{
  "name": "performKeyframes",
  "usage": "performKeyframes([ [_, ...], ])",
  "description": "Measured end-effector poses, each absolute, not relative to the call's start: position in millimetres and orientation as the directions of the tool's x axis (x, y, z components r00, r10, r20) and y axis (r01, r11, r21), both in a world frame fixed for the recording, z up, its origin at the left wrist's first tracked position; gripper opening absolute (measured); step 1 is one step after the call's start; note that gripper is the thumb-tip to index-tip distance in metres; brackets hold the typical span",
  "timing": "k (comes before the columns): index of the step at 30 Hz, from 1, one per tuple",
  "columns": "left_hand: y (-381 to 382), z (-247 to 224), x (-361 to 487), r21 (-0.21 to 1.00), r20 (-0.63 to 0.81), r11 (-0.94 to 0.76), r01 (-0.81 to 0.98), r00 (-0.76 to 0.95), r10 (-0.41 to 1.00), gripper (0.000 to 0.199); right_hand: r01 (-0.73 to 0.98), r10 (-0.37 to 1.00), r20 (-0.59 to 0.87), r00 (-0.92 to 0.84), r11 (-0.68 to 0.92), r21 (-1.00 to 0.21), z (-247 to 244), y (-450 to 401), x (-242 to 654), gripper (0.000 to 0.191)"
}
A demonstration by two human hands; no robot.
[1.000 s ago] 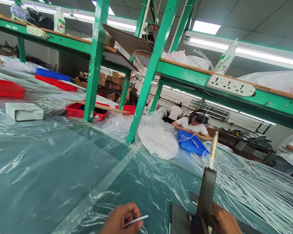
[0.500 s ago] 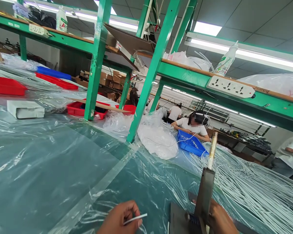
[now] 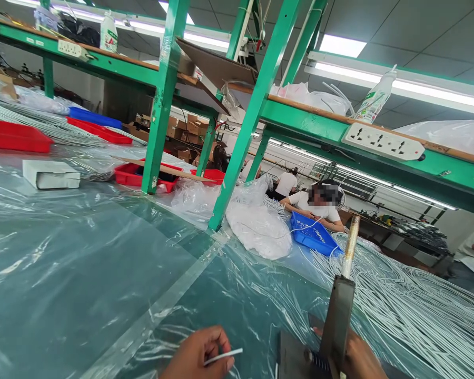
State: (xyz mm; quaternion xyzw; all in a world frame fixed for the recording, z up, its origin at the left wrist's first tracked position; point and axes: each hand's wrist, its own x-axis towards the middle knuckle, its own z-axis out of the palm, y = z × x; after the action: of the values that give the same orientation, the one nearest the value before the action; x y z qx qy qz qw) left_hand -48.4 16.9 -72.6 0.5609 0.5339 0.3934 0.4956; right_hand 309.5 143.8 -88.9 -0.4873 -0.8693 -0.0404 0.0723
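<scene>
At the left edge, a red tray (image 3: 16,135) rests on the plastic-covered surface (image 3: 82,263), with a small white box (image 3: 53,175) lying just nearer and to its right. Near the middle, the left hand (image 3: 199,352) is mostly closed, its fingers curled and thumb pinching a thin white piece (image 3: 226,356) whose end sticks out to the right. Beyond it, a clear bag (image 3: 258,229) of white material lies right of a green post (image 3: 240,129). Farther right is a blue tray (image 3: 312,234) holding small white bits, with a person (image 3: 319,202) leaning at its far side. At the near right stands a metal tool (image 3: 337,318) with an upright lever. The right hand (image 3: 361,355) is behind it, partly hidden; its opening and grip cannot be told. Long white cables (image 3: 411,295) spread over the surface at right.
</scene>
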Motion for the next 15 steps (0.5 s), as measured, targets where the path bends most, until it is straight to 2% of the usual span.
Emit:
performKeyframes([
  [6, 19, -74, -50, 0.971, -0.139, 0.100, 0.218, 0.171, 0.975, 0.039, 0.867, 0.848, 0.189, -0.495, 0.495, 0.050, -78, 135, 301, 0.040],
  [12, 18, -78, -49, 0.971, -0.113, 0.082, 0.224, 0.133, 0.985, 0.036, 0.867, 0.841, 0.212, -0.498, 0.491, 0.090, -81, 137, 302, 0.041],
  [15, 18, -77, -47, 0.970, -0.121, 0.088, 0.226, 0.138, 0.983, 0.037, 0.870, 0.824, 0.299, -0.482, 0.489, 0.057, -85, 139, 305, 0.036],
])
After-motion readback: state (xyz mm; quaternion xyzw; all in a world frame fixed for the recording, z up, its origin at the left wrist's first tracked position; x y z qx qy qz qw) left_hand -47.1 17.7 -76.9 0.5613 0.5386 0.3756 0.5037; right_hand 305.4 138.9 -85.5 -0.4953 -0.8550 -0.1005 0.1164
